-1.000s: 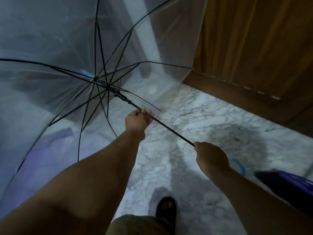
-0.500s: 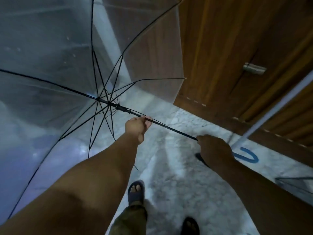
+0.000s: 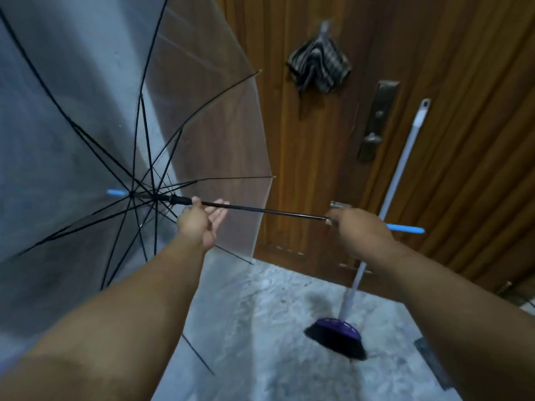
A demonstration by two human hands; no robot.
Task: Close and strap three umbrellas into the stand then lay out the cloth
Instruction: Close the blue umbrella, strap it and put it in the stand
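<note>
A clear umbrella (image 3: 86, 125) with black ribs stands wide open at the left, its black shaft (image 3: 269, 211) running level to the right. My left hand (image 3: 199, 224) is at the shaft just behind the black runner, thumb over it, fingers loosely spread beyond it. My right hand (image 3: 356, 230) grips the shaft's end, and the blue handle (image 3: 405, 228) sticks out past it. A striped cloth (image 3: 318, 66) hangs on the wooden door above. The stand is out of view.
The wooden door (image 3: 304, 154) with its metal lock plate (image 3: 376, 120) is close ahead. A broom (image 3: 338, 337) with a white pole and purple head leans against it on the marble floor (image 3: 260, 328).
The umbrella has swung up from slanting toward the floor to level. The view has lifted, showing the door, the cloth and the broom. My left hand's fingers have loosened on the shaft.
</note>
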